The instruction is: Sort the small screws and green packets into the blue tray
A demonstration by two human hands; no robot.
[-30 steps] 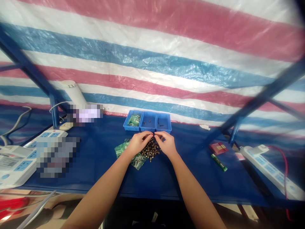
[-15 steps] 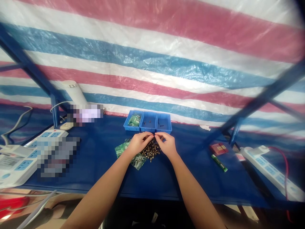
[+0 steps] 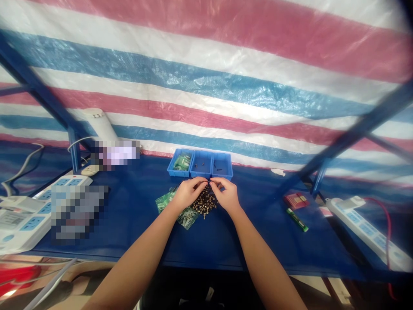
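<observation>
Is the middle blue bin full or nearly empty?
Nearly empty: the middle blue bin shows only a few small dark pieces on its bare floor; the pile of screws lies on the table.

Bare blue tabletop point(image 3: 135, 215) lies open left of the hands, up to the white power strips point(image 3: 26, 215). Ahead, three blue bins point(image 3: 200, 164) stand just beyond the screw pile point(image 3: 204, 202). To the right, a green stick point(image 3: 297, 219) and red card point(image 3: 296, 200) interrupt the cloth.

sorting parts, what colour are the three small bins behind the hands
Blue, all three bins, best seen in the head view.
</observation>
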